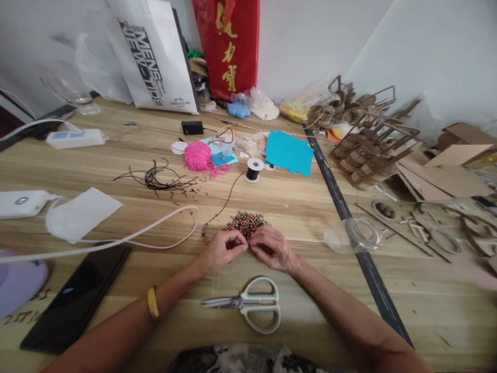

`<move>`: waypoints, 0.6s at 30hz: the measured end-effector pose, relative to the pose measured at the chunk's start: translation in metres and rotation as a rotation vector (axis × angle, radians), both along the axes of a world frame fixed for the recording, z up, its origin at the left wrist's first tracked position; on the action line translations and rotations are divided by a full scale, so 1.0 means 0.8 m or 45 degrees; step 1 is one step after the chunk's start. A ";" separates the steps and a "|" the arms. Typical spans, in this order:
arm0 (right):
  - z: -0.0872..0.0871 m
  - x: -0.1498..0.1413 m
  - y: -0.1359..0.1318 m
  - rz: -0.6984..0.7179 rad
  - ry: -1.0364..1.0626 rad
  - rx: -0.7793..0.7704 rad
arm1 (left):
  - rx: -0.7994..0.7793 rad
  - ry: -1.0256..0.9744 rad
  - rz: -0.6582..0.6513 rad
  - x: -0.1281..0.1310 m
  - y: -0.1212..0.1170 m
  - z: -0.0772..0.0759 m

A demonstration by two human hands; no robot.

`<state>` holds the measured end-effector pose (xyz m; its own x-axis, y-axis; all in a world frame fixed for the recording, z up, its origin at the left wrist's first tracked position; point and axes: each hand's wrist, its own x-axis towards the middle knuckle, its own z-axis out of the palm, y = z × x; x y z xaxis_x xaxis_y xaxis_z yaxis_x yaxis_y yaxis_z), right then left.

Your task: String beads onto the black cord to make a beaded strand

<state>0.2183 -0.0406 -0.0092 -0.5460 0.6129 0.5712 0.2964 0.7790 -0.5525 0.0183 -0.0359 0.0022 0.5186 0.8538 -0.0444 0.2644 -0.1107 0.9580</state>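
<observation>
My left hand (225, 247) is closed in a pinch beside a short string of colourful beads (204, 233) on a black cord (229, 198). The cord runs back to a white spool (254, 171) and passes behind my left fingers. My right hand (273, 248) pinches too, its fingertips meeting the left ones; what lies between them is too small to make out. Just beyond both hands lies a pile of small multicoloured beads (245, 223). Scissors with pale handles (261, 303) rest on the table near my body, blades pointing left.
Left lie a black phone (75, 298), white cable (155, 228) and cut black cords (155, 178). Farther back are pink yarn (198, 155), blue sheets (289, 152) and bags (236, 52). A clear container (355, 235), wooden baskets (368, 150) and cardboard (442, 171) stand right.
</observation>
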 end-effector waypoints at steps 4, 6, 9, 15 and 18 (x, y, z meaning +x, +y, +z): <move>-0.001 0.000 0.000 0.000 -0.004 -0.006 | 0.009 -0.012 -0.002 0.000 0.000 -0.003; -0.001 0.000 -0.001 0.002 -0.003 -0.013 | 0.015 -0.011 -0.003 0.000 0.001 -0.006; -0.001 0.000 -0.001 0.005 -0.002 -0.017 | 0.014 -0.007 -0.009 -0.001 0.001 -0.008; -0.001 -0.001 0.000 0.020 0.000 -0.014 | 0.000 -0.008 -0.004 0.001 0.000 0.000; 0.000 0.000 0.000 0.022 0.002 -0.017 | 0.002 -0.003 -0.012 0.001 0.000 0.001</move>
<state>0.2180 -0.0407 -0.0095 -0.5560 0.6106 0.5639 0.2821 0.7768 -0.5630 0.0192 -0.0361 0.0029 0.5269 0.8489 -0.0422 0.2610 -0.1144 0.9585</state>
